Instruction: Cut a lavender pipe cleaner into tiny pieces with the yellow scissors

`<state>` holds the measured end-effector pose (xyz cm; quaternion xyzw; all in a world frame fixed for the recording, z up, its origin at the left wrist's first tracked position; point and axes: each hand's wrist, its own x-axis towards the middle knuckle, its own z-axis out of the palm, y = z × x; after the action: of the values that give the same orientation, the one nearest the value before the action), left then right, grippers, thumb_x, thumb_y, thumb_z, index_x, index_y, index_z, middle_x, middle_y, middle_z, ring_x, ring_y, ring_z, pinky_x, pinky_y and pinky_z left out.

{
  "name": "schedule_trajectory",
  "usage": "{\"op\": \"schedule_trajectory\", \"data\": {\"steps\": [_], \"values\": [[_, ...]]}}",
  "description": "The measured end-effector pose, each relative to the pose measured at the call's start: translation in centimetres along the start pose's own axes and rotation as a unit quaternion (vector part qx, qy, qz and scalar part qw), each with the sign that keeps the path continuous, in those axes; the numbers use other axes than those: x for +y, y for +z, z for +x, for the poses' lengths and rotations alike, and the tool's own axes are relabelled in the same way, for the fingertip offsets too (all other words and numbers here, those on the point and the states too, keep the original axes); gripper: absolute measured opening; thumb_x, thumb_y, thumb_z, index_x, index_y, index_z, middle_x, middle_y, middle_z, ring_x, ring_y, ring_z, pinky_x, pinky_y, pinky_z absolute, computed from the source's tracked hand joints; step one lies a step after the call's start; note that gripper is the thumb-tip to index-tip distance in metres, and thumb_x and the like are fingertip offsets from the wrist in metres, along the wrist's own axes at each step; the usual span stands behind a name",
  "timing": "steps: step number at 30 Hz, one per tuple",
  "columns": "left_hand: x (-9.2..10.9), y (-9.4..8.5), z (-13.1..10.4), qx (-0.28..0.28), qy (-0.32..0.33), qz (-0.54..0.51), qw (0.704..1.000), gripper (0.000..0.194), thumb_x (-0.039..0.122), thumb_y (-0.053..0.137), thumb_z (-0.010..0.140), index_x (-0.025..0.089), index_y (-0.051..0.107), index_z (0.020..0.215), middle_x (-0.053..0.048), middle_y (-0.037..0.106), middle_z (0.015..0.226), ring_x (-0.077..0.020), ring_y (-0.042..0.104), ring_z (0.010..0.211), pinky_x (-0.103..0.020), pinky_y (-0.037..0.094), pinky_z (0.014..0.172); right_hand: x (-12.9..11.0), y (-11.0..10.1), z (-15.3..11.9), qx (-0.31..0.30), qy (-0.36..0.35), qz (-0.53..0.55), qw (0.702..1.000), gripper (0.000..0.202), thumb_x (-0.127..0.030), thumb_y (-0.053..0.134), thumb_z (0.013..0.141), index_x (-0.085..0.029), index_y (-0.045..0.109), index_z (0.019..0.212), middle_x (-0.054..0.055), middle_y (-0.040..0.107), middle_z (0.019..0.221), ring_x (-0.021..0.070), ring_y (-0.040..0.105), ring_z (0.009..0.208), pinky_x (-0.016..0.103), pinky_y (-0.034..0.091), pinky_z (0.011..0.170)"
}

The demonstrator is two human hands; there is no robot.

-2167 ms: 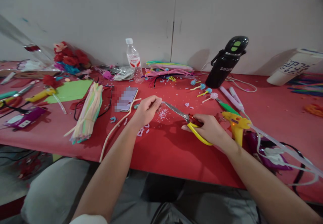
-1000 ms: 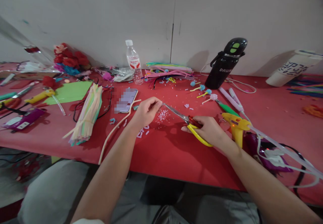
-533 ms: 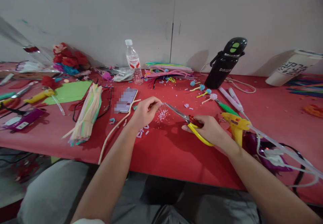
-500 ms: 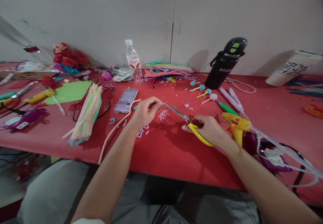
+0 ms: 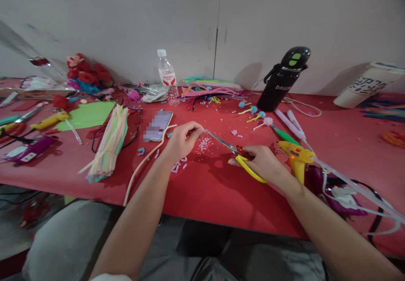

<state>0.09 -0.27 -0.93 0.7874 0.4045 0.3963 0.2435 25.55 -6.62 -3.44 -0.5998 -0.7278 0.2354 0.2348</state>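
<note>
My left hand [image 5: 186, 139] is closed in a pinch over the red table, thumb against forefinger, on a small pale pink piece mostly hidden by the fingertips. Scissors [image 5: 249, 169] with yellow and red handles are in my right hand [image 5: 264, 160], fingers through the loops. Their blade tips reach the left fingertips and look nearly together. Below the tips lies a scatter of tiny pink clippings [image 5: 204, 144]. Short lilac pipe cleaner pieces [image 5: 176, 167] lie beside my left wrist, and a cream pipe cleaner [image 5: 139, 166] runs along the left forearm.
A phone [image 5: 160, 125] and a pipe cleaner bundle [image 5: 110, 141] lie left. Behind stand a plastic bottle [image 5: 168, 78] and a black flask [image 5: 283, 80]. Small pompom stems [image 5: 261, 115] lie back right. A yellow glue gun [image 5: 295, 156] with cords is beside my right forearm.
Both hands stay almost in place. The scissor tips shift very slightly at the left fingertips, where the pink piece shows less than before.
</note>
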Motion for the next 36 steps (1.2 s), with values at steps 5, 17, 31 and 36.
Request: {"op": "schedule_trajectory", "data": {"steps": [5,17,31,36], "values": [[-0.1,0.1,0.0,0.0,-0.01,-0.016,1.0,0.023,0.033,0.047,0.091,0.015,0.059,0.082,-0.002,0.06,0.07,-0.0111,0.054,0.066,-0.023,0.042,0.064,0.1,0.0,0.0,0.022,0.009,0.011,1.0,0.054,-0.065,0.064,0.068,-0.018,0.037,0.058,-0.005,0.028,0.056,0.0086,0.023,0.054,0.022,0.021,0.043],[-1.9,-4.6,-0.4,-0.164,-0.088,0.047,0.981,0.034,0.037,0.052,0.082,0.016,0.055,0.056,0.001,0.045,0.052,-0.0089,0.04,0.049,-0.023,0.029,0.046,0.6,-0.1,0.2,0.034,0.016,0.003,0.999,0.054,-0.066,0.064,0.067,-0.02,0.036,0.058,-0.005,0.028,0.057,0.0092,0.024,0.054,0.023,0.021,0.046],[-0.6,-2.4,0.7,-0.118,-0.032,0.125,0.985,0.042,0.04,0.051,0.085,0.016,0.045,0.05,0.001,0.044,0.055,-0.0089,0.039,0.05,-0.025,0.03,0.052,-0.1,-0.9,0.4,0.159,0.023,0.031,0.987,0.045,-0.058,0.063,0.072,-0.02,0.04,0.064,-0.005,0.035,0.057,0.0088,0.028,0.053,0.024,0.024,0.045],[0.9,2.2,3.8,-0.207,-0.001,0.126,0.97,0.009,0.026,0.058,0.077,0.021,0.065,0.079,-0.004,0.064,0.086,-0.0152,0.058,0.073,-0.027,0.042,0.067,0.1,-1.3,0.4,0.183,0.028,0.078,0.98,0.049,-0.054,0.064,0.072,-0.02,0.032,0.06,-0.006,0.027,0.056,0.0085,0.024,0.053,0.024,0.021,0.046]]}}
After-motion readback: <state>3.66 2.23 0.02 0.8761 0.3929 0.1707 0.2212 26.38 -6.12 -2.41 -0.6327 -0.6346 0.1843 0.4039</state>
